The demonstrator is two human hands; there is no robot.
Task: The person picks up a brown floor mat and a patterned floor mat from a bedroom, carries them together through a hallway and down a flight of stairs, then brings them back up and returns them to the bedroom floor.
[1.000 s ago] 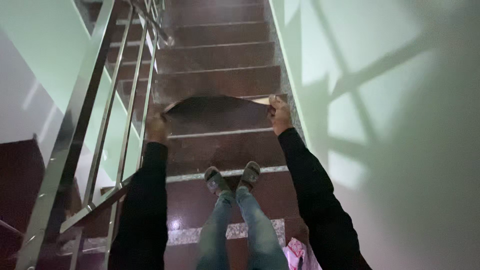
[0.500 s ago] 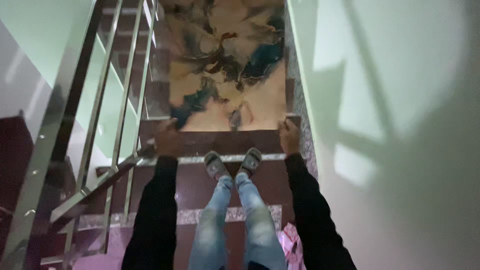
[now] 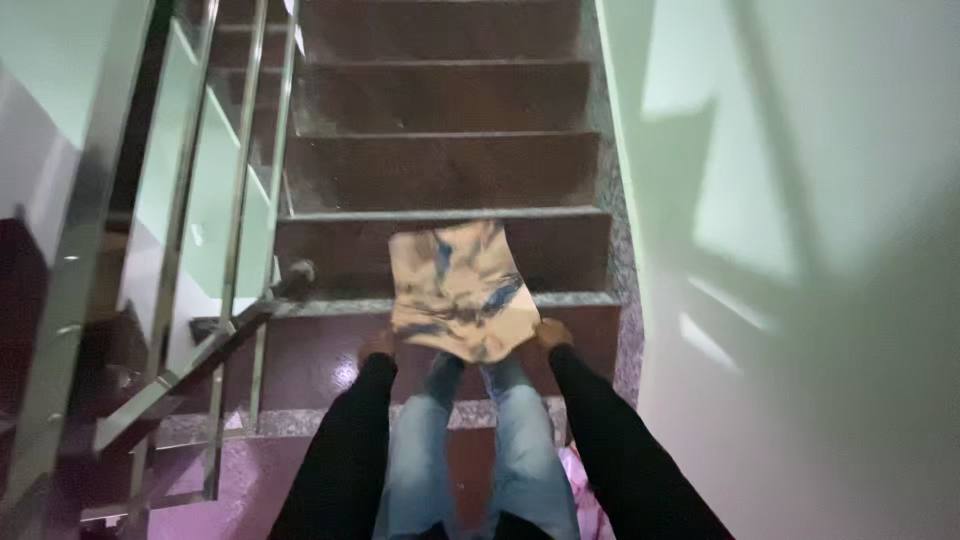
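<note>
Mat [image 3: 458, 292], tan with dark blue streaks, hangs out in front of me above the stair steps [image 3: 440, 170], my left hand [image 3: 377, 346] clenched on its near left corner and my right hand [image 3: 553, 331] on its near right corner, metal railing [image 3: 180, 250] at left, pale wall [image 3: 800, 250] at right.

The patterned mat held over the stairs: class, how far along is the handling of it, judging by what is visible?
Done: the patterned mat is lifted clear of the steps. In hand: the left hand and right hand each grip a near corner, and the mat hangs crumpled in front of the person's jeans. Left: it is not laid on any step; the stairs beside the metal railing are bare.
</note>
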